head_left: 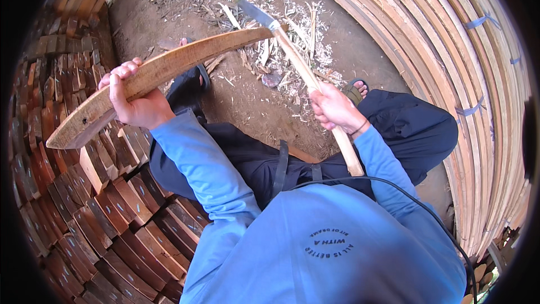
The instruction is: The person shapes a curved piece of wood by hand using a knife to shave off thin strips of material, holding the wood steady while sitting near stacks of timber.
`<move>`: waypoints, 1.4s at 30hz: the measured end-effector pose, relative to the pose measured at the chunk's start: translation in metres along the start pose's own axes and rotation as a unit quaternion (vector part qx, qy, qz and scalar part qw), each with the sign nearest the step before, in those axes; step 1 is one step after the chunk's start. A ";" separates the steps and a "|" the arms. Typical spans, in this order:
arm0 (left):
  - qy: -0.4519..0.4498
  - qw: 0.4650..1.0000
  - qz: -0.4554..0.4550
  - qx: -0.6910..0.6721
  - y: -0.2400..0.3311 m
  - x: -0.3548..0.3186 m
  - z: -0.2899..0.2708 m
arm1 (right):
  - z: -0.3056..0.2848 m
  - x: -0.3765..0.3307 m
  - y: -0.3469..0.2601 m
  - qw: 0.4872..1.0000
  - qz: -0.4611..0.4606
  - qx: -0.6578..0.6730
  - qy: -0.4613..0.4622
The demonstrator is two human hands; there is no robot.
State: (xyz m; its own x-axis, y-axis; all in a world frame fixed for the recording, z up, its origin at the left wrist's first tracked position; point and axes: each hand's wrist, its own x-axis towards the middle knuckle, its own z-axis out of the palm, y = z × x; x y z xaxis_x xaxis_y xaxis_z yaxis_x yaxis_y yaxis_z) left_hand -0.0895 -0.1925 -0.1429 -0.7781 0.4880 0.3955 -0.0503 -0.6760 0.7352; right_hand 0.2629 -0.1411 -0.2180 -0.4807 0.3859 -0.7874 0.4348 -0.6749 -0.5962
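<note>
My left hand (138, 98) is wrapped round a curved wooden board (185, 67), the thumb on its near side. The board runs slantwise from the left up to the top middle, and a small dark hole shows near its lower left end. My right hand (333, 106) is closed on the pale wooden handle of a long-handled chopping blade (296, 61). Its short grey metal head points up and left, just beyond the board's far tip. At that tip the tool and the board overlap in the picture; whether they touch, I cannot tell.
Stacked reddish-brown wood pieces (121, 202) crowd the left side. Long pale planks (433, 39), tied in places with blue strips, curve along the right. Wood shavings (301, 28) litter the dirt floor (247, 101) ahead, between my sandalled feet. A black cable (419, 200) crosses my shirt.
</note>
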 end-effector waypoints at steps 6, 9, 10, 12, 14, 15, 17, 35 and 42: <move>0.016 1.000 -0.005 0.010 0.006 -0.007 0.004 | -0.009 -0.021 0.034 0.997 0.054 0.030 -0.046; 0.017 1.000 -0.004 0.012 0.004 -0.004 -0.001 | 0.004 -0.013 0.033 0.999 0.032 0.030 -0.024; 0.014 1.000 -0.005 0.010 0.003 -0.004 -0.004 | 0.013 -0.006 0.029 1.000 0.014 -0.010 -0.009; 0.007 1.000 -0.005 0.013 0.001 -0.008 0.009 | 0.019 0.015 0.018 0.996 -0.030 -0.084 0.027; 0.007 1.000 -0.003 0.013 0.002 -0.010 0.014 | 0.007 0.028 0.005 1.000 -0.011 0.014 0.005; 0.010 1.000 -0.002 0.010 0.002 -0.009 0.013 | 0.003 0.026 0.004 0.998 -0.021 0.059 -0.006; 0.023 0.999 0.006 0.029 0.002 -0.009 0.015 | -0.010 0.014 0.001 0.987 -0.047 0.146 -0.048; 0.005 1.000 0.016 0.009 0.005 -0.009 0.007 | -0.044 -0.050 0.010 0.970 -0.111 0.144 -0.162; 0.011 1.000 0.016 0.001 0.004 -0.006 0.003 | -0.044 -0.036 0.022 0.993 -0.109 -0.039 0.009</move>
State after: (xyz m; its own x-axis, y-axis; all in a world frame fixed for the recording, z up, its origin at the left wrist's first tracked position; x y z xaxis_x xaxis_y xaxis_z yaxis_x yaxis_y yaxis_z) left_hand -0.0831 -0.1964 -0.1412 -0.7924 0.4542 0.4072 -0.0232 -0.6895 0.7239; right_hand 0.3229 -0.1419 -0.2095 -0.5557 0.5294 -0.6410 0.3797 -0.5242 -0.7622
